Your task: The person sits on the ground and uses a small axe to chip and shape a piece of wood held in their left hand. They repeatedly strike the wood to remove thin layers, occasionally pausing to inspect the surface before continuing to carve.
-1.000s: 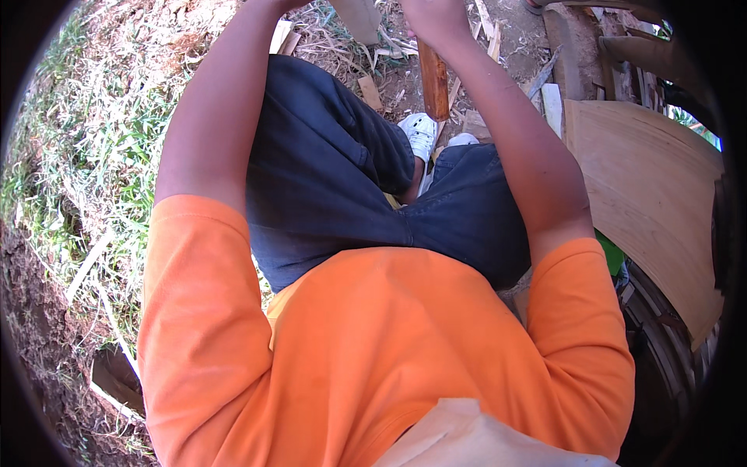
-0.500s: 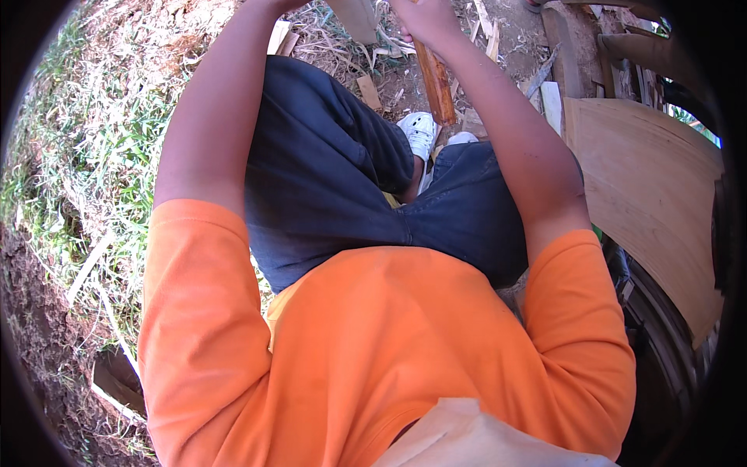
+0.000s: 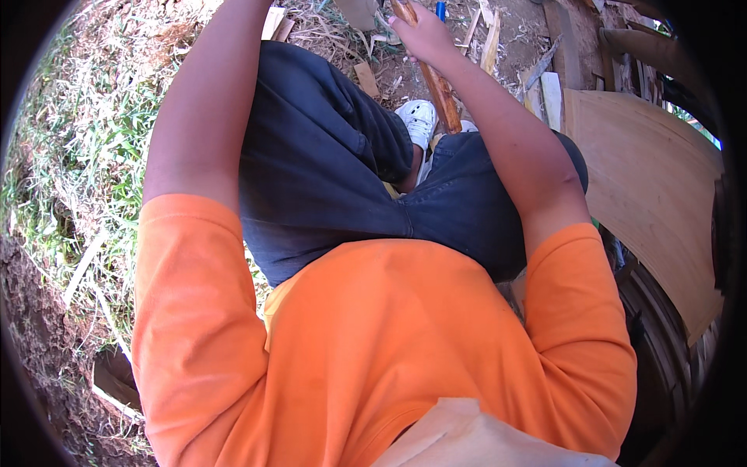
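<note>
My right hand (image 3: 428, 35) is near the top edge, its fingers wrapped round a reddish-brown wooden handle (image 3: 441, 97). The lower end of the handle points back toward my feet, and its upper end runs up to the picture's edge, so whatever it may carry there is hidden. My left forearm (image 3: 226, 54) reaches up past the top edge, with the left hand outside the picture. Between the two arms, a flat greyish-tan piece (image 3: 359, 13) is cut off by the top edge. A small blue object (image 3: 440, 11) shows just beyond my right hand.
My legs in dark trousers (image 3: 327, 179) are folded, a white clog (image 3: 419, 121) between them. Wood offcuts (image 3: 366, 79) and splinters lie on the soil. A large curved wooden board (image 3: 646, 179) stands at right, near stacked timber (image 3: 564, 39). Grass (image 3: 117, 156) covers the left.
My right hand has shifted slightly, and the handle's lower end has swung a little to the right. My left hand has left the picture. The blue object now shows.
</note>
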A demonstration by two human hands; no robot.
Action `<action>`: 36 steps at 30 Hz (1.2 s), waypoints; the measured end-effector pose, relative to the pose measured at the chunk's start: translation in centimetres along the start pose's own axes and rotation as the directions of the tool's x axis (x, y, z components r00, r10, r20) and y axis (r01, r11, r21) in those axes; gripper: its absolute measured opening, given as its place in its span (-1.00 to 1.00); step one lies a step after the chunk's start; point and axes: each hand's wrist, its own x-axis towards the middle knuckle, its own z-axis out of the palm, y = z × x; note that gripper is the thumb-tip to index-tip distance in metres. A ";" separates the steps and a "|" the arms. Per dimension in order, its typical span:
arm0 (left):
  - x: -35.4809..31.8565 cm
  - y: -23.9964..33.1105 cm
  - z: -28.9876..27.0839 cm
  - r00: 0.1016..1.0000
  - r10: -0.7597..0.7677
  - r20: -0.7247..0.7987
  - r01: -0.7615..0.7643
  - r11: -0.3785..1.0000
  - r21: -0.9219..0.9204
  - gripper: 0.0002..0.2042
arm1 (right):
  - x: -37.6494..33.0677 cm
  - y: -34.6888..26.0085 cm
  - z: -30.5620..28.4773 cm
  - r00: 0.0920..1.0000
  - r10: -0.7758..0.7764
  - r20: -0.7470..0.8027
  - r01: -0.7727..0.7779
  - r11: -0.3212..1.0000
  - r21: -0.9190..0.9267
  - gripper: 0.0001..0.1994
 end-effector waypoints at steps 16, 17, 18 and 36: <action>-1.0 1.2 -0.6 0.972 -0.189 0.137 0.223 0.927 -0.301 -0.74 | 0.7 -2.9 -0.4 0.961 0.204 0.187 -0.170 0.968 -0.185 -0.74; -1.4 0.2 -0.3 0.976 -0.178 0.126 0.213 0.902 -0.375 -0.74 | 0.9 -3.4 0.2 0.942 0.254 0.221 -0.228 0.964 -0.137 -0.73; -1.5 -1.1 0.3 0.980 -0.161 0.117 0.197 0.871 -0.450 -0.74 | 1.1 -3.9 0.5 0.919 0.304 0.251 -0.289 0.953 -0.093 -0.72; -1.5 -2.0 -0.3 0.976 -0.187 0.116 0.217 0.900 -0.378 -0.80 | 1.1 -12.6 -3.1 0.994 0.077 0.080 -0.076 0.997 -0.008 -0.60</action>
